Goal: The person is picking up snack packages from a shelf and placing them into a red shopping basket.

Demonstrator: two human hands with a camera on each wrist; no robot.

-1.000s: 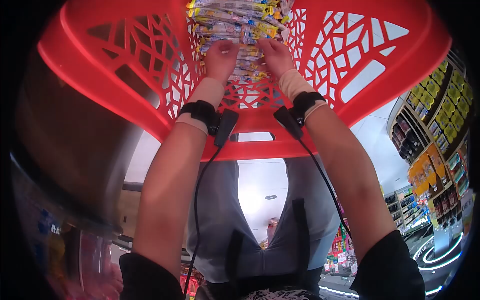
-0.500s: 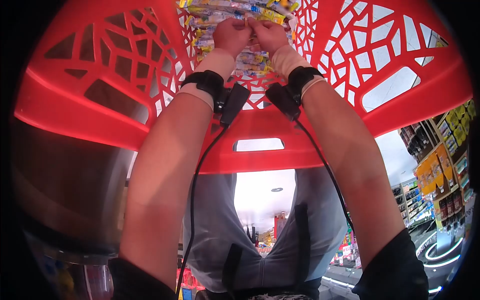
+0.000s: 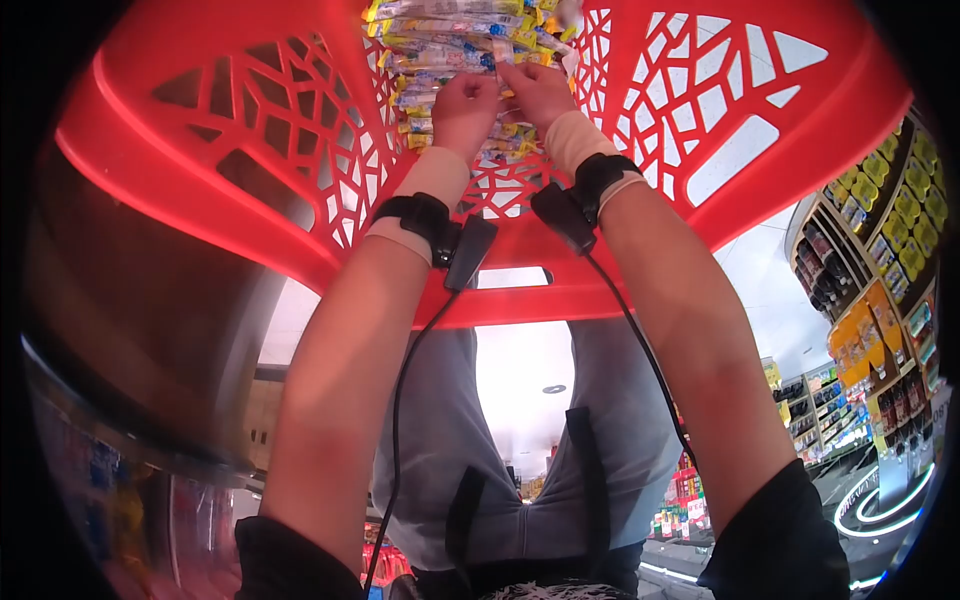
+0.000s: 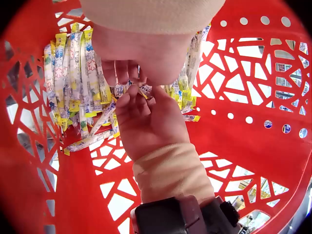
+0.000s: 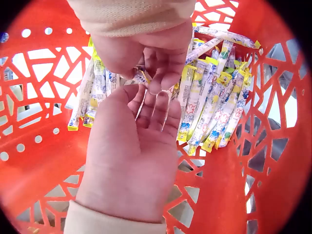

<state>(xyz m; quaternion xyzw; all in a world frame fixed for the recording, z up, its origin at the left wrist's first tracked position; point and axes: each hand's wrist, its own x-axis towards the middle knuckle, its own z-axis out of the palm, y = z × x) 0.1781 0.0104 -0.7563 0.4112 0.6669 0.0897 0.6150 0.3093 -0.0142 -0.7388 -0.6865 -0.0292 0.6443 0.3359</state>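
Many slim stick packets (image 3: pixel 455 58), clear with blue print and yellow ends, lie in rows in a red basket (image 3: pixel 500 302). My right hand (image 3: pixel 542 96) pinches a small stick-like piece (image 3: pixel 502 50), probably a stick packet, which points up past its thumb. Beside it, my left hand (image 3: pixel 465 115) is curled, fingertips close to the right fingers. In the left wrist view, my left hand (image 4: pixel 141 53) is above and my right hand (image 4: pixel 153 122) below, fingertips meeting. The right wrist view puts my right hand (image 5: pixel 141 53) above my left hand (image 5: pixel 131 156). I cannot tell whether the left fingers grip anything.
The basket's latticed walls (image 3: pixel 345 190) rise on both sides of my forearms. Store shelves (image 3: pixel 890 220) with yellow packs stand at the right. A large dark rounded surface (image 3: pixel 150 290) fills the left side. Black cables (image 3: pixel 400 420) run from both wrist cameras.
The hands were apart over the packets, then came together half a second ago around a small upright piece. Now the left hand sits slightly lower and apart, and the piece shows above the right thumb.
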